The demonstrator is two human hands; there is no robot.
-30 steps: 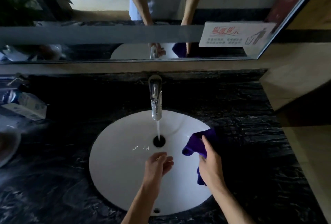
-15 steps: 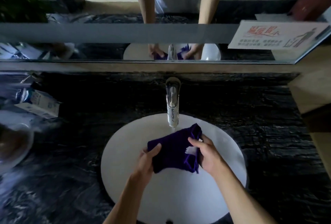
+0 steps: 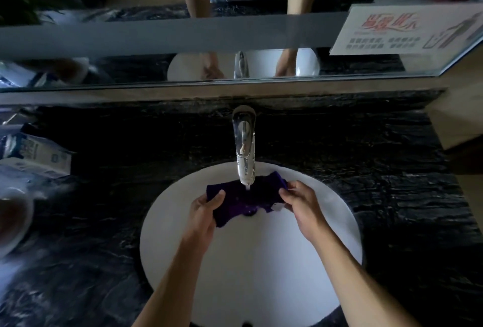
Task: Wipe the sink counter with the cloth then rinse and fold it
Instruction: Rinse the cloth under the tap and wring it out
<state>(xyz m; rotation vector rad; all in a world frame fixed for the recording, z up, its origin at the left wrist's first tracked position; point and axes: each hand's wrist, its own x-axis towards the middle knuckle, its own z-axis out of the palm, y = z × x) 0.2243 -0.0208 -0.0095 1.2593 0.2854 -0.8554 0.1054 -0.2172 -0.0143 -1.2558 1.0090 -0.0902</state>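
A purple cloth (image 3: pixel 244 198) is stretched between both hands over the white round sink (image 3: pixel 251 269), right under the chrome faucet (image 3: pixel 244 149). Water runs from the spout onto the cloth's middle. My left hand (image 3: pixel 205 210) pinches the cloth's left end, thumb on top. My right hand (image 3: pixel 300 201) grips the right end, where a small white label sticks out. The drain is hidden under the cloth. The black marbled counter (image 3: pixel 392 222) surrounds the basin.
A blue and white carton (image 3: pixel 39 156) lies on the counter at the left, with a round dish (image 3: pixel 13 217) nearer the left edge. A mirror (image 3: pixel 183 39) runs along the back, with a white sign (image 3: pixel 407 31) at its right. A tan wall stands at the right.
A second ago only my right hand held the cloth at the sink's right rim. Both hands then took it and spread it wider under the running water.
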